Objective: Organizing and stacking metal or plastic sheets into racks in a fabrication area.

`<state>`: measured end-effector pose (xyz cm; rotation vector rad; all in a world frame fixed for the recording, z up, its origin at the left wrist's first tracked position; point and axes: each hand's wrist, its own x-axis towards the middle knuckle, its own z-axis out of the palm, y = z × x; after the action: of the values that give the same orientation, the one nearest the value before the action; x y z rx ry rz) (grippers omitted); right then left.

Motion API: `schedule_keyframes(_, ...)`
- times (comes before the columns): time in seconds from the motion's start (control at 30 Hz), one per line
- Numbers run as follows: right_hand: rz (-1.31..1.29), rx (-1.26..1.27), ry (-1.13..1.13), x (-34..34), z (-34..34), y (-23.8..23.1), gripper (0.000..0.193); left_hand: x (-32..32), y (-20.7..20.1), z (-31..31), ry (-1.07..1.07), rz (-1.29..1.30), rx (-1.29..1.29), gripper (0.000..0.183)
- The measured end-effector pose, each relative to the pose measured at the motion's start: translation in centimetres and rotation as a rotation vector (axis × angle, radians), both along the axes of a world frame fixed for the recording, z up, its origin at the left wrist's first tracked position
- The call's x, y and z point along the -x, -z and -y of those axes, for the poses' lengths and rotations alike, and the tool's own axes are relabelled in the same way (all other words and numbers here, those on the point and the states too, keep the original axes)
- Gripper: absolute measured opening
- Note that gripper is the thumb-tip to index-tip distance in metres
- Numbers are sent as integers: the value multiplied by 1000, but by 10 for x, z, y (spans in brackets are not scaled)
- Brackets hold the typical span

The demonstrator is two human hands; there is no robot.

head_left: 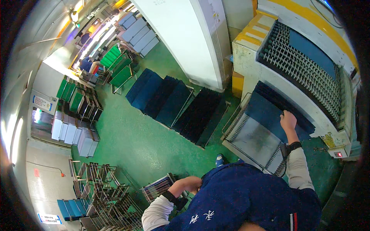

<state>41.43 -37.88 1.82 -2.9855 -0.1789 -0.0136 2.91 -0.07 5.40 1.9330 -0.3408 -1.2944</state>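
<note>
My right hand (288, 121) is closed at the top edge of a dark blue panel (266, 113), the front one of several standing in a slotted rack. The rack has toothed side rails (236, 129) and a bare grey base (256, 138) in front of the panels. My left hand (191, 184) is bent in against my waist, and its fingertips are hidden by my dark blue top. Beyond the rack stands a machine with a bed of rollers (304, 65), and a flat blue panel (312, 52) lies on its far side.
Racks of dark blue panels (162, 98) stand on the green floor (135, 134) ahead of me. A tall white cabinet (185, 38) rises behind them. Empty metal racks (104, 188) crowd the lower left. Grey and green panel racks (77, 96) line the left wall. Someone (86, 64) sits far off.
</note>
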Motion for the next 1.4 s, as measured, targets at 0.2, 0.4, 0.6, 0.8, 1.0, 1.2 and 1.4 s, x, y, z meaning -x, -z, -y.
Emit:
schedule_keyframes(0.2, 25, -11, -21, 0, 2, 5, 22, 5, 11, -3, 78, 106, 9, 32)
schedule_keyframes(0.4, -8, 19, -12, 2, 2, 2, 23, -2, -6, 1, 22, 5, -11, 35)
schedule_keyframes(0.6, -4, 12, -10, 5, -1, -1, 24, 20, 27, -4, -267, -233, 81, 37)
schedule_keyframes(0.8, -6, 18, -14, 4, 3, 6, 27, 5, 8, 0, 65, 60, -52, 37)
schedule_keyframes(1.0, -11, 19, -8, 6, 0, 2, 28, 9, 13, -2, -72, -83, 55, 35)
schedule_keyframes(1.2, 38, 1, -20, 5, 2, 9, 27, 17, 25, -4, -104, -106, 57, 34)
schedule_keyframes(1.4, 38, 7, -17, 5, 5, 10, 28, 7, 19, -4, -92, -130, 31, 37)
